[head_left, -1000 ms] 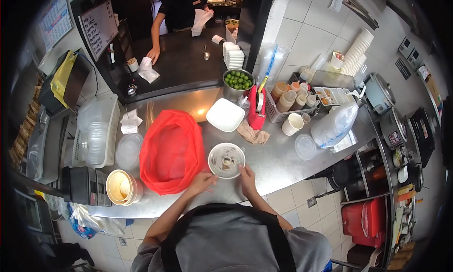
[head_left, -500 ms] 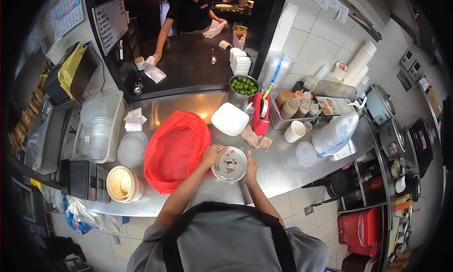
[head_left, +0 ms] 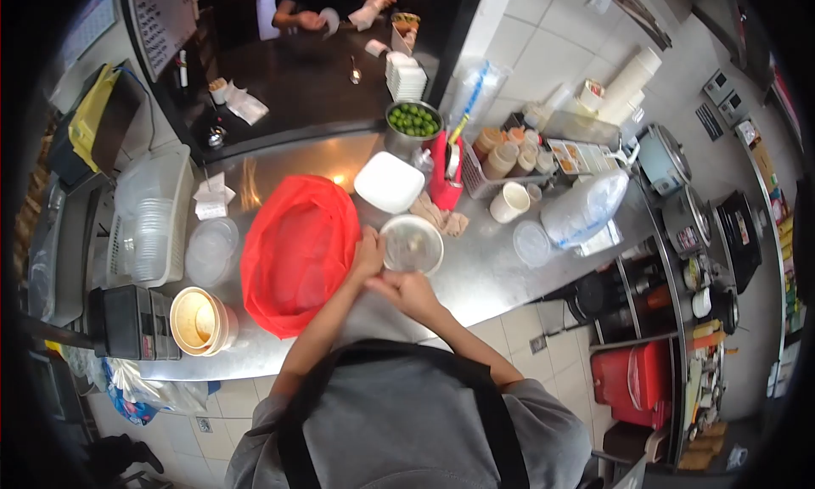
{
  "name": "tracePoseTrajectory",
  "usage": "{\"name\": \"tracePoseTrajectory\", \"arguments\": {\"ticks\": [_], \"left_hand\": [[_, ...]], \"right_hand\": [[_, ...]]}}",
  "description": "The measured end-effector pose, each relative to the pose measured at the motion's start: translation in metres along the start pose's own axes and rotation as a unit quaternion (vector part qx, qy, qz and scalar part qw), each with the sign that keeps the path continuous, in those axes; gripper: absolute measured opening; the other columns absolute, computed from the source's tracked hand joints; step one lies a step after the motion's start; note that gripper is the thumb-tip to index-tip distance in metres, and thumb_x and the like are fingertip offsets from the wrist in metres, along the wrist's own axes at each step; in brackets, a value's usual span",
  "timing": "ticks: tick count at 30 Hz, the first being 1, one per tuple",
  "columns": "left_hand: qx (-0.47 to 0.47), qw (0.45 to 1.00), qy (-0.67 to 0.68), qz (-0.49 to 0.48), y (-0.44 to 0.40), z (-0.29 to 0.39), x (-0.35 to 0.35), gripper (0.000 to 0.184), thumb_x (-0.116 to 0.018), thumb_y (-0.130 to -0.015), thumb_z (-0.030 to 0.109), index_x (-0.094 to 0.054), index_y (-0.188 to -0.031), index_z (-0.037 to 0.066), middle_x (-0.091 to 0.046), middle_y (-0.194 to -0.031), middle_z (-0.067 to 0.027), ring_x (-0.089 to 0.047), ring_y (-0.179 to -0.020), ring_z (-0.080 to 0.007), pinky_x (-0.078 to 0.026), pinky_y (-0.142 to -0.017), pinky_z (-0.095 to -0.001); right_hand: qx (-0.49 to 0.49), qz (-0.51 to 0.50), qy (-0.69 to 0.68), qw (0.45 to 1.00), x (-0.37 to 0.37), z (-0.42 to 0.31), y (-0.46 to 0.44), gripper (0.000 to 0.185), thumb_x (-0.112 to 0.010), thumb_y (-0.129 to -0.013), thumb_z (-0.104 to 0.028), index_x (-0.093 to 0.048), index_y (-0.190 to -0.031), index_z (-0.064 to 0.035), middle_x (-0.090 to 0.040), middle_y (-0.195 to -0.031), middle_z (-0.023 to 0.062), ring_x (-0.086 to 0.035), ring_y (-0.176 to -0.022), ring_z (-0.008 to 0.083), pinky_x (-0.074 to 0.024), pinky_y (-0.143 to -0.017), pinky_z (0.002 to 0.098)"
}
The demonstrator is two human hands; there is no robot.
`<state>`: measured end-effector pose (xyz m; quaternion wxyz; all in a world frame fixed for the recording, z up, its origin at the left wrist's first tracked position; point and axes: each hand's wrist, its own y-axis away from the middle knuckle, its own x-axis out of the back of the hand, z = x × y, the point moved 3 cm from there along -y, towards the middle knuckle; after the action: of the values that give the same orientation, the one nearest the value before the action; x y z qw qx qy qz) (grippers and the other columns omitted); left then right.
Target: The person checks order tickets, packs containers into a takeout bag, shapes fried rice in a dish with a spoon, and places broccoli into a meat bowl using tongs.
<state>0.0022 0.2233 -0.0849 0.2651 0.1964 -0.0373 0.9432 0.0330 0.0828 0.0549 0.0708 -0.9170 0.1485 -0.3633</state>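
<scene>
A round white bowl (head_left: 413, 245) stands on the steel counter, its inside hazy and pale with a few dark spots. My left hand (head_left: 368, 255) is between the bowl's left rim and the red plastic bag (head_left: 301, 255), its fingers drawn together. Just below the bowl, my right hand (head_left: 409, 292) reaches leftward, its fingertips close to my left wrist. Blur and overlap hide whether either hand holds anything small. The red bag lies spread with its mouth open. Behind the bowl sit a white square dish (head_left: 389, 183) and a crumpled brown cloth (head_left: 440, 214).
Limes fill a metal pot (head_left: 413, 120). Sauce bottles (head_left: 503, 158) stand in a basket at right, near a paper cup (head_left: 510, 202). Stacked tubs (head_left: 200, 323) and clear lids (head_left: 212, 250) are at left. Across the pass, a co-worker's hands (head_left: 314, 20) hold pale items.
My hands have left the bowl's sides; the right moved left and down toward my left wrist. The view has shifted. The co-worker's hand lifted off the paper on the dark counter.
</scene>
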Motion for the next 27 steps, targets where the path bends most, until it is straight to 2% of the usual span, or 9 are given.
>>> {"name": "tracePoseTrajectory", "arguments": {"ticks": [3, 5, 7, 10, 12, 14, 18, 21, 27], "left_hand": [[0.062, 0.998, 0.009, -0.011, 0.000, 0.015, 0.010, 0.021, -0.045, -0.088, 0.022, -0.035, -0.088, 0.004, -0.055, -0.067, -0.0227, -0.058, -0.060, -0.0374, -0.043, -0.051, -0.0442], [0.068, 0.998, 0.004, -0.012, -0.005, 0.020, 0.021, 0.020, -0.044, -0.089, 0.021, -0.034, -0.088, 0.004, -0.055, -0.066, -0.0219, -0.058, -0.055, -0.0337, -0.042, -0.046, -0.0421], [0.033, 0.999, -0.009, 0.004, -0.011, 0.015, 0.028, 0.019, -0.043, -0.090, 0.021, -0.034, -0.087, 0.004, -0.054, -0.066, -0.0212, -0.057, -0.050, -0.0302, -0.041, -0.041, -0.0400], [0.015, 0.990, -0.138, -0.012, -0.004, 0.004, 0.031, 0.026, -0.046, -0.088, 0.027, -0.036, -0.090, 0.004, -0.056, -0.073, -0.0220, -0.058, -0.060, -0.0345, -0.045, -0.055, -0.0452], [0.039, 0.975, -0.218, -0.005, 0.004, 0.049, 0.054, 0.037, -0.049, -0.085, 0.037, -0.039, -0.099, 0.004, -0.056, -0.093, -0.0235, -0.057, -0.082, -0.0391, -0.044, -0.071, -0.0497], [-0.071, 0.972, -0.220, 0.040, 0.033, 0.105, 0.065, 0.044, -0.051, -0.083, 0.042, -0.043, -0.108, 0.007, -0.051, -0.109, -0.0234, -0.052, -0.096, -0.0401, -0.043, -0.076, -0.0487], [-0.407, 0.901, -0.017, -0.151, 0.080, 0.138, 0.026, 0.039, -0.049, -0.088, 0.036, -0.048, -0.110, 0.004, -0.051, -0.099, -0.0095, -0.051, -0.091, -0.0245, -0.041, -0.079, -0.0352], [-0.164, 0.849, 0.296, -0.406, 0.099, 0.117, 0.013, 0.031, -0.045, -0.092, 0.027, -0.050, -0.110, 0.003, -0.050, -0.084, -0.0019, -0.048, -0.080, -0.0126, -0.040, -0.071, -0.0270], [-0.026, 0.912, 0.249, -0.326, 0.139, 0.096, 0.075, 0.028, -0.046, -0.092, 0.020, -0.051, -0.114, 0.003, -0.047, -0.070, 0.0015, -0.041, -0.065, -0.0060, -0.035, -0.063, -0.0204]], "right_hand": [[0.048, -0.066, 0.063, 0.995, 0.009, 0.017, 0.053, 0.044, -0.064, -0.079, -0.031, -0.048, -0.052, -0.0009, -0.043, -0.048, 0.0138, -0.041, -0.041, 0.0194, -0.0342, -0.044, 0.0349], [-0.094, -0.156, -0.084, 0.980, 0.039, 0.058, 0.086, 0.042, -0.066, -0.078, -0.027, -0.046, -0.052, -0.0007, -0.033, -0.045, 0.0087, -0.033, -0.043, 0.0123, -0.0301, -0.043, 0.0324], [-0.140, -0.093, -0.021, 0.986, 0.079, 0.119, 0.129, 0.038, -0.066, -0.078, -0.020, -0.048, -0.051, 0.0001, -0.033, -0.046, 0.0064, -0.031, -0.046, 0.0099, -0.0285, -0.044, 0.0309], [-0.311, -0.002, 0.173, 0.935, 0.154, 0.191, 0.185, 0.045, -0.068, -0.074, -0.029, -0.046, -0.048, 0.0003, -0.031, -0.042, 0.0083, -0.032, -0.040, 0.0079, -0.0264, -0.038, 0.0324], [-0.335, 0.019, -0.009, 0.942, 0.166, 0.156, 0.158, 0.047, -0.065, -0.079, -0.031, -0.044, -0.048, -0.0039, -0.030, -0.042, -0.0029, -0.031, -0.041, 0.0049, -0.0280, -0.037, 0.0261], [-0.306, -0.054, -0.076, 0.948, 0.140, 0.104, 0.113, 0.046, -0.062, -0.081, -0.031, -0.042, -0.049, -0.0058, -0.033, -0.048, -0.0067, -0.034, -0.045, 0.0037, -0.0301, -0.040, 0.0230], [-0.185, -0.186, -0.303, 0.916, 0.077, 0.034, 0.039, 0.037, -0.056, -0.087, -0.029, -0.046, -0.061, -0.0047, -0.042, -0.057, -0.0033, -0.042, -0.053, 0.0047, -0.0402, -0.049, 0.0225], [-0.175, -0.152, -0.381, 0.895, 0.072, 0.007, 0.005, 0.028, -0.058, -0.085, -0.022, -0.049, -0.065, -0.0052, -0.046, -0.059, -0.0029, -0.046, -0.054, 0.0048, -0.0430, -0.052, 0.0212], [-0.051, -0.293, -0.341, 0.892, 0.068, -0.005, -0.013, 0.009, -0.065, -0.079, -0.008, -0.058, -0.082, -0.0030, -0.051, -0.069, -0.0035, -0.051, -0.062, 0.0048, -0.0461, -0.056, 0.0211]]}}
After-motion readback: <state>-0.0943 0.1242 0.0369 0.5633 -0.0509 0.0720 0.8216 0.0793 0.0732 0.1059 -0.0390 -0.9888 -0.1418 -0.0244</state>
